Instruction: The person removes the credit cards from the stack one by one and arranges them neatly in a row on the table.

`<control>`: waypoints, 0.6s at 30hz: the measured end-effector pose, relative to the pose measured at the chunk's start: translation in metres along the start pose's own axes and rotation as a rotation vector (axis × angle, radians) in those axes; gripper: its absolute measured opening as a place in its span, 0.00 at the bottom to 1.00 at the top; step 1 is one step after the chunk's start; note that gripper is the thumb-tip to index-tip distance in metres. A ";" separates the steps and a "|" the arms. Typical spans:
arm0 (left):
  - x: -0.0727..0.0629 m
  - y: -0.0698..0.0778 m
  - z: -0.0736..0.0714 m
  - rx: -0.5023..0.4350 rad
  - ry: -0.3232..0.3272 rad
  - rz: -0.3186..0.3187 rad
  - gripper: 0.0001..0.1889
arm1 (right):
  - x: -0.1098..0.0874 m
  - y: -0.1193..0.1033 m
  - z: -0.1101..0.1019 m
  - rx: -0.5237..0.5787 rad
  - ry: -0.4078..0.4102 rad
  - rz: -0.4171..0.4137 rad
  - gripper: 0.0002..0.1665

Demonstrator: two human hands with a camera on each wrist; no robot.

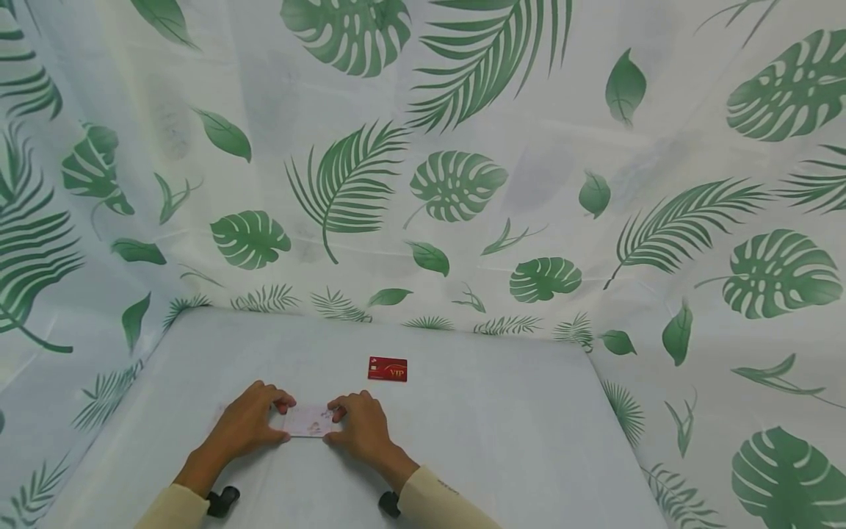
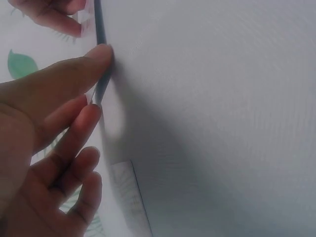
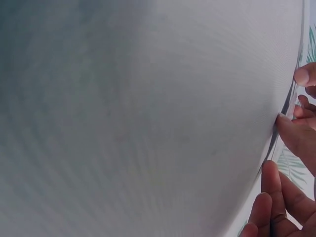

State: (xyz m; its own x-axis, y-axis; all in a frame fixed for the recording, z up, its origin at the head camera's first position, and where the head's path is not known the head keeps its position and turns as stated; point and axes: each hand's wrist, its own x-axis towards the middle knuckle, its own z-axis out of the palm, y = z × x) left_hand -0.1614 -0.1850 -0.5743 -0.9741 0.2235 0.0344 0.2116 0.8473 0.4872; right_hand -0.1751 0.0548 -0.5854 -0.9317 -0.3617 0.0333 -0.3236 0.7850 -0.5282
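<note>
A thin pale pink rectangle with a small printed pattern is held low over the white table, between both hands. My left hand pinches its left end with thumb and fingers; my right hand pinches the right end. Seen edge-on in the left wrist view, the pink rectangle shows a dark edge. Its kind cannot be told. Beyond the hands, a red card marked VIP lies flat on the table.
Another pale flat piece lies on the table near my left hand, mostly hidden by it in the head view. The white table is backed by a leaf-printed curtain, which also hangs along both sides.
</note>
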 end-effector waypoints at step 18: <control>0.003 0.000 0.004 0.095 -0.022 0.006 0.26 | 0.000 -0.003 -0.002 -0.052 -0.005 0.012 0.29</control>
State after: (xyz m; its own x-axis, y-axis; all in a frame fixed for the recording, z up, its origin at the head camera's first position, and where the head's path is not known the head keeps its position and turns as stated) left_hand -0.1640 -0.1828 -0.5778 -0.9710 0.2384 0.0172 0.2250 0.8876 0.4019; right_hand -0.1746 0.0531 -0.5821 -0.9348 -0.3544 0.0225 -0.3205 0.8146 -0.4835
